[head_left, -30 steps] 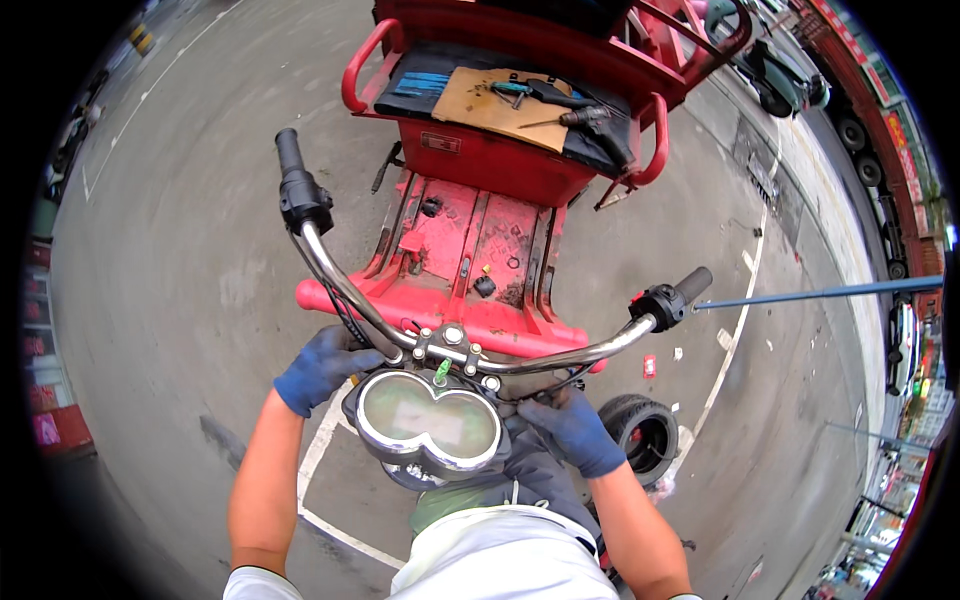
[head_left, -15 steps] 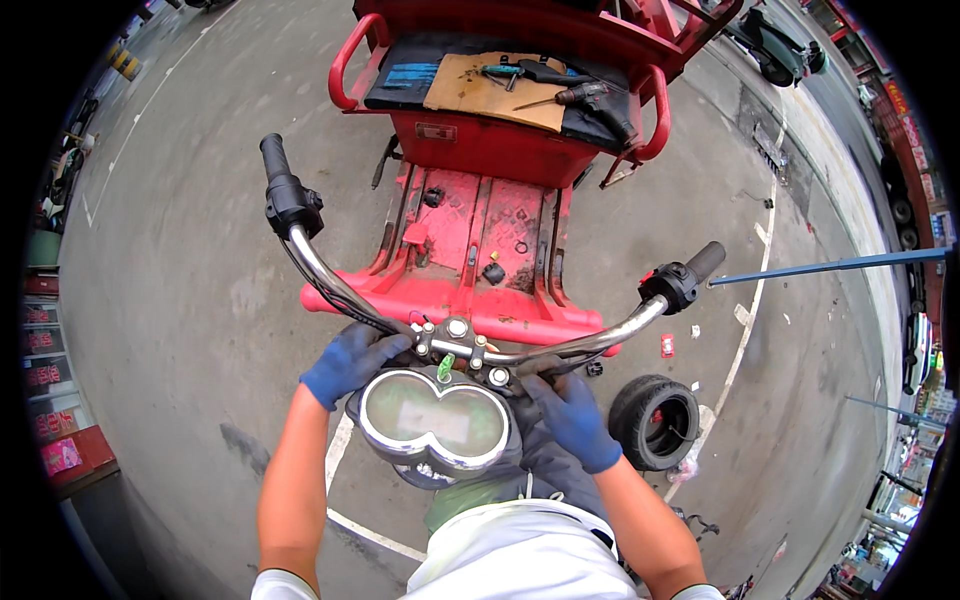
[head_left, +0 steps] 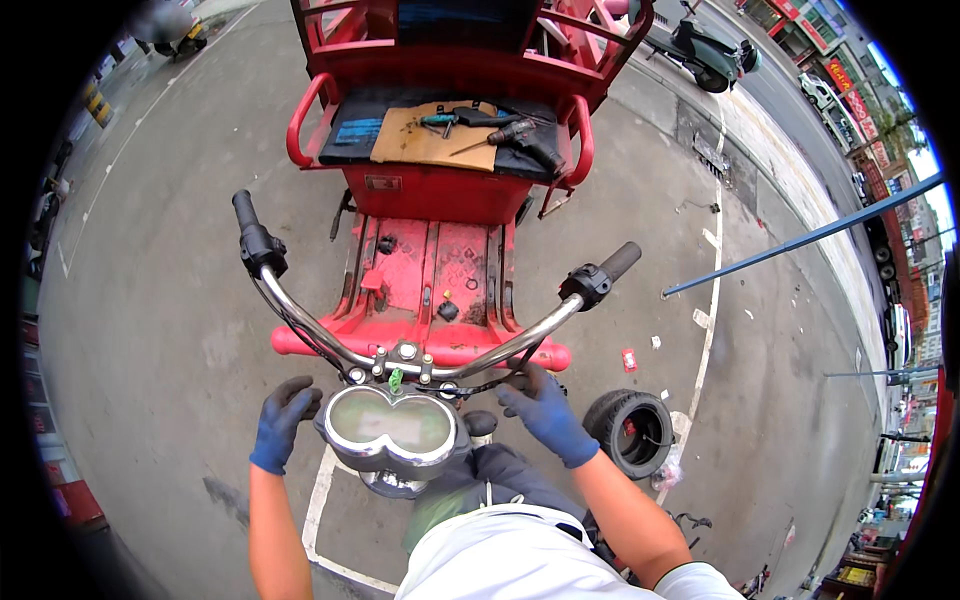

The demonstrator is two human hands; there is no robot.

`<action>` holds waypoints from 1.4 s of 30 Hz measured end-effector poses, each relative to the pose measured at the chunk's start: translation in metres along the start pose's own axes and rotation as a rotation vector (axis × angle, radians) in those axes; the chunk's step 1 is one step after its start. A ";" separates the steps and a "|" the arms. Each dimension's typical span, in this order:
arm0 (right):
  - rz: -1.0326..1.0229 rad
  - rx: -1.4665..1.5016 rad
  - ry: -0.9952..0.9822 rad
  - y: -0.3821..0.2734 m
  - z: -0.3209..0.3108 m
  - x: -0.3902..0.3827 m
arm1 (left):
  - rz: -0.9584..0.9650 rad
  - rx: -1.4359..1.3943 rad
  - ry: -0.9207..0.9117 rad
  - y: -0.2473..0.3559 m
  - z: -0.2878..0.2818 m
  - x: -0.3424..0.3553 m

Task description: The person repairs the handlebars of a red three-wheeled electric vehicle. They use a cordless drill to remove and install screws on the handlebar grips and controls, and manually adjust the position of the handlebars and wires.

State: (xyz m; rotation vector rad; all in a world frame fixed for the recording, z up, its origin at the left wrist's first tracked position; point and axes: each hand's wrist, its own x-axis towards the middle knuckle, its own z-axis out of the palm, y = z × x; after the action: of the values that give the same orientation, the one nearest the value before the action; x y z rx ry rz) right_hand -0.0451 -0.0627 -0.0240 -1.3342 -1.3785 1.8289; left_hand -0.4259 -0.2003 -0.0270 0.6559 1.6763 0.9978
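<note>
Chrome handlebars (head_left: 500, 352) with black grips stretch across the red three-wheeler in front of me. A double-round instrument cluster (head_left: 392, 427) with a chrome rim sits below their clamp, and a green key-like piece (head_left: 396, 381) stands just above it. My left hand (head_left: 284, 424), in a blue glove with dark fingertips, hovers left of the cluster, fingers loosely bent and apart, holding nothing. My right hand (head_left: 548, 412), gloved alike, is below the right bar. Its fingers are closed on a black cable (head_left: 490, 386) that loops down from the bar; the fingertips are partly hidden.
Beyond the red footwell (head_left: 400, 275) is a seat bearing cardboard (head_left: 400, 140), a drill (head_left: 515, 137) and other tools. Tyres (head_left: 637, 435) lie on the ground to my right. A blue pole (head_left: 800, 245) slants across the right side. Small black parts lie in the footwell.
My left hand has come away from the handlebar clamp to the cluster's left side. The right hand stays by the bar, with the cable now drawn outward. The whole view has shifted.
</note>
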 end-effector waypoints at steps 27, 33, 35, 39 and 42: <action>-0.039 0.109 0.266 -0.023 0.037 0.045 | 0.301 0.173 0.105 -0.006 0.025 0.072; 0.053 0.030 0.374 -0.040 0.038 0.035 | 0.110 0.032 -0.133 -0.054 -0.044 0.065; 0.068 -0.078 0.381 -0.041 0.040 0.033 | 0.113 0.172 -0.143 -0.087 -0.071 0.079; 0.131 -0.159 0.483 -0.047 0.058 0.038 | 0.227 0.171 -0.309 -0.120 -0.056 0.151; 0.280 -0.116 0.582 -0.055 0.061 0.039 | 0.121 0.263 -0.523 -0.129 -0.018 0.180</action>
State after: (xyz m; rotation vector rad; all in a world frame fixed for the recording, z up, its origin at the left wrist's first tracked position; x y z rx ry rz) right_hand -0.1244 -0.0370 0.0114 -2.0016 -1.0296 1.3553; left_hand -0.4945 -0.1250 -0.2251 1.0991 1.3179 0.6160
